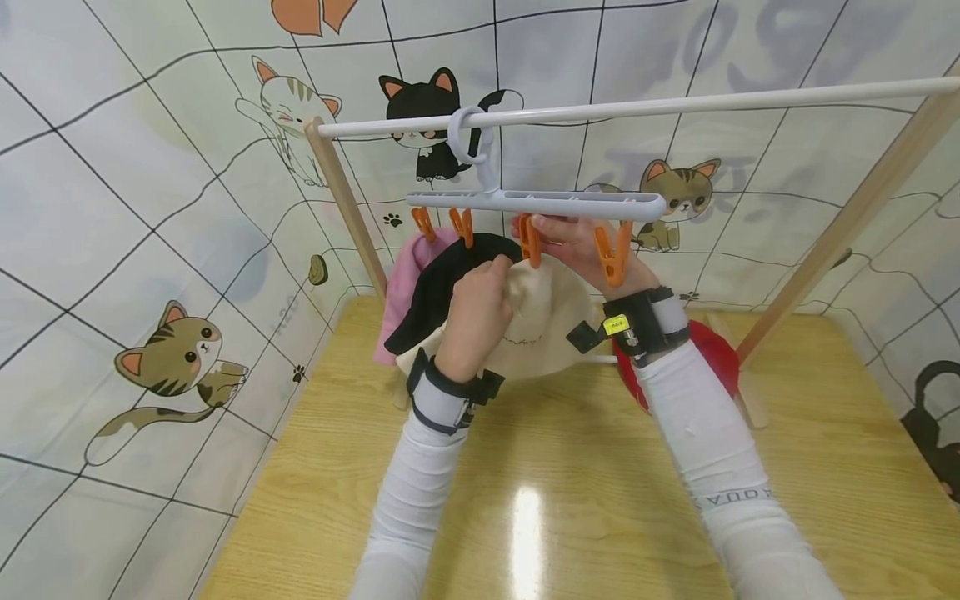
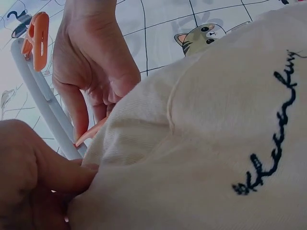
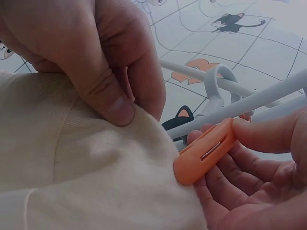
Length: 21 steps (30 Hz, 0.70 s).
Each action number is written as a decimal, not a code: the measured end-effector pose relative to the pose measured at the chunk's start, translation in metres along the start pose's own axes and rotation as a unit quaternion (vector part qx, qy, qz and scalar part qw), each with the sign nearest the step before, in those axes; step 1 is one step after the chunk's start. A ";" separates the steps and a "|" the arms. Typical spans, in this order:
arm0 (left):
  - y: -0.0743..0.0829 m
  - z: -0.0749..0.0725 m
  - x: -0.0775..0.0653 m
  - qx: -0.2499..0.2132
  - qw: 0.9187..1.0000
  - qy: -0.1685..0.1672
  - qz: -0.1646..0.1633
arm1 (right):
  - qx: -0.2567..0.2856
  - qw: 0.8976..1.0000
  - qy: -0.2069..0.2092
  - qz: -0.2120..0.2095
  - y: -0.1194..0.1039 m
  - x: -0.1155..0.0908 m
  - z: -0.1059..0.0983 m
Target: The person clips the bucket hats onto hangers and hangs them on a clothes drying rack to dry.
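My left hand pinches the upper edge of a cream cap with dark stitched lettering. With thumb and fingers, my right hand grips an orange clip that hangs from a pale grey hanger. The clip's nose meets the cap's edge in the right wrist view, close beside the left thumb. Further left on the same hanger, a black cap and a pink cap hang from two other orange clips.
A white rod on wooden posts carries the hanger by its hook. One more orange clip hangs at the hanger's right end. Behind the right forearm, a red thing lies on the wooden table.
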<state>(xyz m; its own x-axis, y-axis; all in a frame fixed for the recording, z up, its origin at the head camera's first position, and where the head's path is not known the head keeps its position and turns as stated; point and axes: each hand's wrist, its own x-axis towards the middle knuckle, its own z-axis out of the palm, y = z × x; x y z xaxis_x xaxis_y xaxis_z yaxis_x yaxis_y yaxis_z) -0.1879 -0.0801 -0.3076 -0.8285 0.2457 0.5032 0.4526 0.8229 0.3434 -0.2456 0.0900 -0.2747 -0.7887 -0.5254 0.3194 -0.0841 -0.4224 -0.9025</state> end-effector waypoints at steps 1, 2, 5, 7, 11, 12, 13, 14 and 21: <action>0.000 0.000 0.001 -0.004 1.000 0.003 -0.002 | 0.002 1.000 0.002 0.002 0.000 0.000 0.000; 0.000 -0.001 0.001 -0.005 1.000 0.006 -0.003 | 0.001 1.000 0.002 0.004 0.000 0.000 -0.001; -0.001 -0.003 0.004 -0.002 1.000 0.012 -0.003 | -0.014 1.000 0.005 0.006 0.001 0.001 -0.001; -0.001 -0.005 0.007 0.003 1.000 0.014 -0.001 | -0.030 1.000 0.010 0.003 0.001 0.001 -0.002; -0.002 -0.010 0.012 0.008 1.000 0.011 0.002 | -0.046 0.999 0.029 0.003 0.002 0.002 -0.002; -0.002 -0.010 0.013 0.008 1.000 0.010 0.002 | -0.048 0.998 0.035 0.005 0.002 0.003 -0.002; -0.002 -0.011 0.013 0.008 1.000 0.010 0.001 | -0.047 0.998 0.039 0.007 0.002 0.003 -0.002; -0.002 -0.012 0.013 0.006 1.000 0.009 0.000 | -0.044 0.998 0.041 0.009 0.002 0.003 -0.002; -0.002 -0.013 0.010 0.000 1.000 0.014 -0.006 | -0.032 0.999 0.041 0.015 0.002 0.003 -0.002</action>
<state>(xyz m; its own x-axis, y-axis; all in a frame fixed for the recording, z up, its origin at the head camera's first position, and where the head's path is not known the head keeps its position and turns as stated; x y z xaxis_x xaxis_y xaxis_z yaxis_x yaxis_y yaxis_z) -0.1928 -0.0862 -0.2931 -0.8250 0.2209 0.5201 0.4421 0.8256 0.3506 -0.2492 0.0892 -0.2767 -0.8382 -0.4744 0.2691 -0.0963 -0.3568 -0.9292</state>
